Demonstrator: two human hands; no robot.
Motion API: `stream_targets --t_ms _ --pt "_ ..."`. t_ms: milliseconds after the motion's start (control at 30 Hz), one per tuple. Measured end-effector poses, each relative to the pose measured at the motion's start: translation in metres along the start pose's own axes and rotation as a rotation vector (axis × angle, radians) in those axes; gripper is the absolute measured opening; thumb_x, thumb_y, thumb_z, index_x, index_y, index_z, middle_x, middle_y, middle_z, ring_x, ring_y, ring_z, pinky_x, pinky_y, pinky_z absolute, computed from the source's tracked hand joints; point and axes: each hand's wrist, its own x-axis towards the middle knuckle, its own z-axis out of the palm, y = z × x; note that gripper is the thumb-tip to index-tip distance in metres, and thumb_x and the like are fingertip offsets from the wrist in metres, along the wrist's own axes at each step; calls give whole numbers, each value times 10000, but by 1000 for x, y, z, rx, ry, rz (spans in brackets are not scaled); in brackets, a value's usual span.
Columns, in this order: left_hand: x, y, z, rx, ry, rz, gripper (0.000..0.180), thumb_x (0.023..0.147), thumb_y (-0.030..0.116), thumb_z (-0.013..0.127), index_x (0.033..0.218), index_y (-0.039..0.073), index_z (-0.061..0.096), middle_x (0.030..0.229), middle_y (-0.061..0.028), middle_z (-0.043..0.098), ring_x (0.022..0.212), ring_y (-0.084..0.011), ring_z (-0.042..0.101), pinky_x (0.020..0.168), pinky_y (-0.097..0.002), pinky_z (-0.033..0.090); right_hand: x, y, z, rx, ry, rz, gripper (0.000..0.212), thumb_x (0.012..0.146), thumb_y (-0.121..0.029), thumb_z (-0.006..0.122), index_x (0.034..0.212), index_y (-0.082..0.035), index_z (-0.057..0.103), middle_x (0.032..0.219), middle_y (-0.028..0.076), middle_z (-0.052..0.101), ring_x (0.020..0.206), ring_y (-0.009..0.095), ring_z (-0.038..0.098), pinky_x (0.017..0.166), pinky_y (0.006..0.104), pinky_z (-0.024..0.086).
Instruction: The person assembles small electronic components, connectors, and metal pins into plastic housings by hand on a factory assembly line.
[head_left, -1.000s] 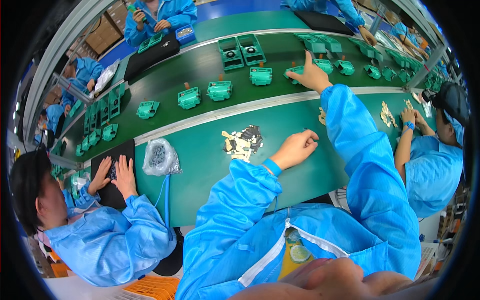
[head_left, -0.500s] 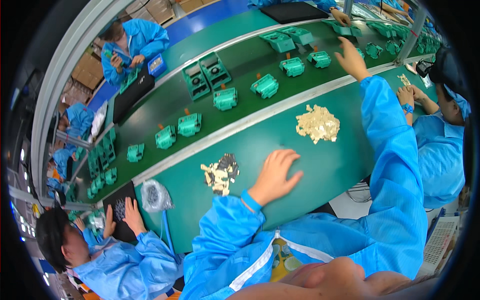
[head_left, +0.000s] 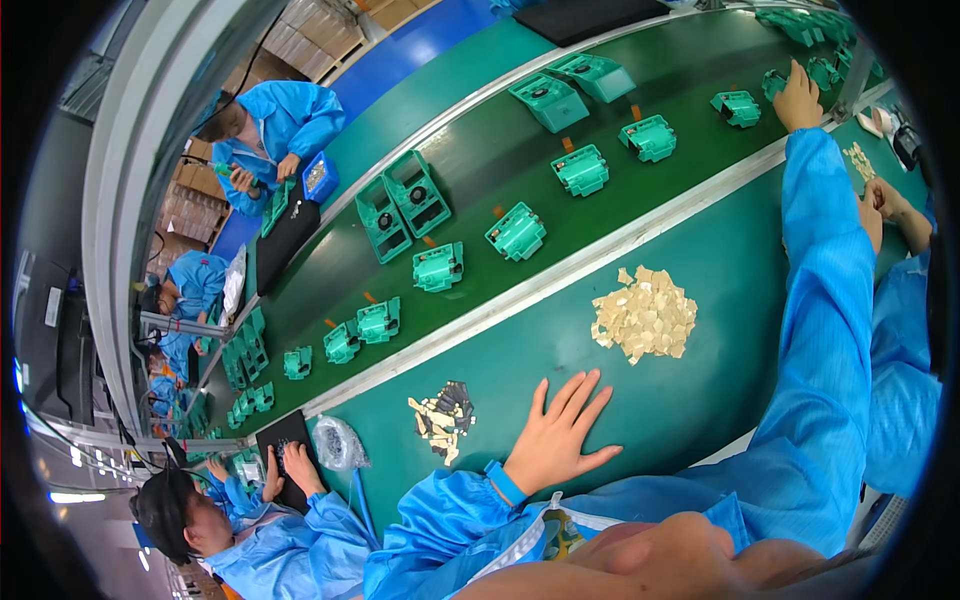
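Note:
My left hand [head_left: 560, 430] lies flat on the green tabletop with its fingers spread, holding nothing. Closest to it are a heap of beige flat pieces [head_left: 645, 313] and a smaller pile of black and beige pieces [head_left: 442, 418]. Far to the right, my right hand [head_left: 800, 100] reaches over the belt, fingers stretched out. Beside its fingers is a green plastic housing [head_left: 773, 84], partly covered by the hand; whether they touch I cannot tell. Another green housing [head_left: 737, 108] sits just left of that hand.
Several green housings, one of them here [head_left: 517, 232], stand along the dark green belt [head_left: 470, 160] behind a pale metal rail [head_left: 560, 270]. Larger green shells [head_left: 548, 100] lie farther back. Co-workers sit at both sides and across. A clear plastic bag [head_left: 340, 443] lies at the left.
My right hand has stretched farther right along the belt. My left hand has flattened, fingers wider apart. The view has shifted, and the housings sit slightly farther left relative to the table.

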Motion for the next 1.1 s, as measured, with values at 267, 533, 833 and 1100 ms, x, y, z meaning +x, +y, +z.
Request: stream_targets --t_ms 267,533,833,1100 --pt "2 0 -2 -6 11 -9 792 859 563 728 1466 98 522 1577 -141 426 1427 -309 432 1165 -623 260 27 5 4 -137 -389 133 862 920 -414 685 1625 -290 204 1668 9 309 1504 426 296 1117 637 369" --pt "-2 1 3 -6 88 21 770 881 559 703 1455 76 529 1575 -142 427 1433 -307 422 1165 -620 270 -20 -17 -41 -271 -165 -94 664 927 -297 704 1507 -220 390 1434 105 541 1328 362 527 1019 511 482" --pt "-16 -7 18 -8 199 62 733 942 572 611 1450 50 526 1593 -163 393 1452 -320 391 1179 -624 255 -68 -165 -199 1006 -637 68 931 816 -442 838 1517 -18 397 1200 130 606 934 163 593 842 305 505" --pt "-23 -7 33 -239 387 416 342 926 282 672 1191 66 649 1194 -112 638 1161 -275 579 1034 -484 431 -265 -300 -301 626 -1601 -616 855 838 -288 845 1493 15 387 935 85 671 847 139 636 724 289 517"
